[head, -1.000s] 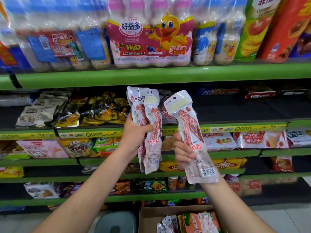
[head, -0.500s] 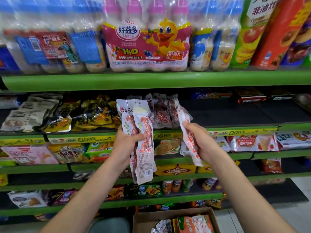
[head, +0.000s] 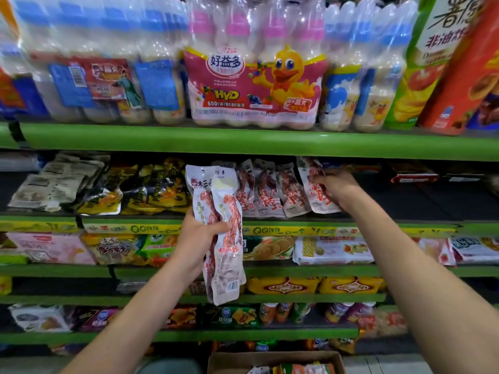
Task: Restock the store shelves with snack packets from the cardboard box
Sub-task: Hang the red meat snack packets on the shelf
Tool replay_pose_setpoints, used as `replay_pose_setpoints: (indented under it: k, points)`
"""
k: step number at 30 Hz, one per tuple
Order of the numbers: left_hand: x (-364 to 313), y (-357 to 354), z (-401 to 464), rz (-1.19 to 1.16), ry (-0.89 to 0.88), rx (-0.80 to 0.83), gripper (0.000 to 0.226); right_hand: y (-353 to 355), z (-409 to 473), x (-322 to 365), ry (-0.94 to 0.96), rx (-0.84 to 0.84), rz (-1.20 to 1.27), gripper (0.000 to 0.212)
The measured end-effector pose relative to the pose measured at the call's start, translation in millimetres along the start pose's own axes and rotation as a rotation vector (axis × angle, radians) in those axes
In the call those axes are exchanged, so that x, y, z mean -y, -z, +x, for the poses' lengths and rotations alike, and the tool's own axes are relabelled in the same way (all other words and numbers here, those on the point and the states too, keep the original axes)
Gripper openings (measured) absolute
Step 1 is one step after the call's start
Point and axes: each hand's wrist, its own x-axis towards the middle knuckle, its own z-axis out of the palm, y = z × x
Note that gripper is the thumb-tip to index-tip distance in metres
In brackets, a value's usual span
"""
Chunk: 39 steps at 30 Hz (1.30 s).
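Packets of the same red-and-white snack are standing in a row [head: 272,188] on the dark shelf [head: 405,201] just under the pink duck-printed bottle pack [head: 253,85]. The right hand [head: 336,188] is reaching onto that shelf, its fingers [head: 320,178] curling around one snack packet [head: 316,186] and holding it upright at the right end of the row, touching its neighbour. The left hand [head: 198,238] is hanging in front of the shelves, below and slightly left of the duck pack, with fingers and thumb wrapping around the middle of two long packets [head: 221,233] that are overlapping and pointing up and down; their tops are reaching the height of the row and their barcoded ends are dangling well below the hand. The cardboard box [head: 275,361] is sitting at the bottom edge of the view, far beneath the duck pack, with more packets showing inside. Yellow-and-black bags [head: 140,190] are lying left of the row.
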Motion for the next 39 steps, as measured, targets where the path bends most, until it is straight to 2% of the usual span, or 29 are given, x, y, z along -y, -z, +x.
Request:
replay_pose_setpoints:
  k: [4,6,9,15,21,23,27,30,32,35,39]
  points:
    - [-1.5,-0.5,-0.9,-0.003,-0.007,-0.009,0.055,-4.6,7.4,-16.9,0.055,0.098,-0.259,0.051]
    - [-1.2,0.3,-1.1,-0.001,-0.014,-0.008,0.055,-3.6,5.9,-26.9,0.064,0.087,-0.319,0.046]
    - [2.1,0.0,-1.2,-0.010,-0.005,-0.012,0.056,-4.3,6.5,-34.2,0.082,0.068,-0.405,0.052]
    - [6.0,-7.5,-1.8,-0.002,-0.008,0.011,0.053,-9.4,-2.5,-34.6,0.095,0.176,-0.647,0.059]
    - [1.9,-16.1,3.3,0.013,-0.011,0.037,0.054,-9.8,-9.1,-37.3,0.118,0.189,-0.621,0.060]
    - [0.5,-18.4,5.4,0.005,-0.006,0.047,0.053,-8.6,-12.5,-36.6,0.142,0.143,-0.585,0.054]
    - [-2.7,-21.2,8.7,-0.012,0.004,0.076,0.051,-13.6,-35.6,-31.0,0.353,-0.064,-0.468,0.035]
    - [-2.1,-21.7,9.6,-0.043,0.018,0.094,0.050,-29.7,-68.8,-18.6,0.522,-0.110,-0.454,0.028]
    - [-0.9,-22.7,8.3,-0.066,0.022,0.101,0.048,-43.9,-98.3,-9.7,0.575,-0.032,-0.398,0.025]
    - [2.4,-24.7,6.1,-0.098,0.009,0.112,0.052,-67.1,-143.6,-3.5,0.570,0.175,-0.292,0.029]
    - [8.1,-27.3,4.4,-0.122,0.013,0.061,0.063,-92.4,-181.1,-8.8,0.442,0.327,-0.275,0.072]
